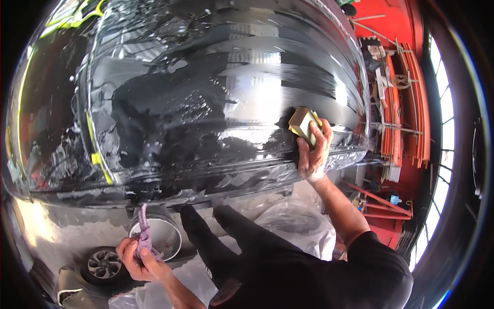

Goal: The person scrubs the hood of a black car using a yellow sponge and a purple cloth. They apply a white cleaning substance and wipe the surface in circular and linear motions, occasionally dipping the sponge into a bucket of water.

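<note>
Purple rag (143,238) in left hand (138,261), below panel edge (206,193).

Daylight enters through the windows (445,118) at right, throwing white glare across the wet black car panel (216,92); fisheye edges bend and darken.

A wet, glossy black car panel (206,92) carried a yellow sanding block (303,125) near its right edge. Below, the floor (62,232) held a metal bucket (164,237), a wheel (103,263) and plastic sheeting (298,221).
</note>
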{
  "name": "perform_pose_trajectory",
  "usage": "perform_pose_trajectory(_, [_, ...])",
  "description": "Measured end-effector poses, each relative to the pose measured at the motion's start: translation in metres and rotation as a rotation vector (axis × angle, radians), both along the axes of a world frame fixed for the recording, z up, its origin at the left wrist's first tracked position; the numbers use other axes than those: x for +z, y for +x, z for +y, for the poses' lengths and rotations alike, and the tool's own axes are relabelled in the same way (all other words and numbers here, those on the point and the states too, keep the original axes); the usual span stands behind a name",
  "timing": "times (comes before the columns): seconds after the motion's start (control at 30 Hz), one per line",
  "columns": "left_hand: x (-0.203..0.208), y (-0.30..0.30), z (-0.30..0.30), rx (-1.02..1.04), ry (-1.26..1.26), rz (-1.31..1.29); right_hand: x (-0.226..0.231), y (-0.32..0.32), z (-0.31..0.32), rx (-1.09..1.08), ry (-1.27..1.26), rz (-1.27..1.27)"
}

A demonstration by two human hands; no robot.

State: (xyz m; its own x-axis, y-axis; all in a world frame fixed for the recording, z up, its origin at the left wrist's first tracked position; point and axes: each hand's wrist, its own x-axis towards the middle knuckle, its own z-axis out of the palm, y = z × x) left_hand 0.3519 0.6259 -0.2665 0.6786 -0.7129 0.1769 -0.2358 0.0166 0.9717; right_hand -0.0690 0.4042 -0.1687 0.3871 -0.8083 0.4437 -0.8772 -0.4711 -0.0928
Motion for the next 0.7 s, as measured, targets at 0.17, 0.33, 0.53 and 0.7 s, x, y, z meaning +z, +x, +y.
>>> perform_pose_trajectory(0.17, [-0.208, -0.017, 0.175, 0.222, 0.515, 0.405, 0.001, -0.005, 0.003, -0.026, -0.006, 0.011])
perform_pose_trajectory(0.33, [-0.423, -0.043, 0.300, 0.179, 0.887, 0.494, 0.001, 0.010, -0.006, 0.024, -0.064, 0.051])
perform_pose_trajectory(0.53, [-0.568, -0.060, 0.335, -0.011, 1.137, -0.283, 0.000, 0.019, -0.004, 0.009, -0.055, 0.017])
perform_pose_trajectory(0.7, [-0.632, -0.101, 0.349, -0.120, 1.350, -0.689, 0.001, 0.006, -0.006, 0.012, -0.055, -0.012])
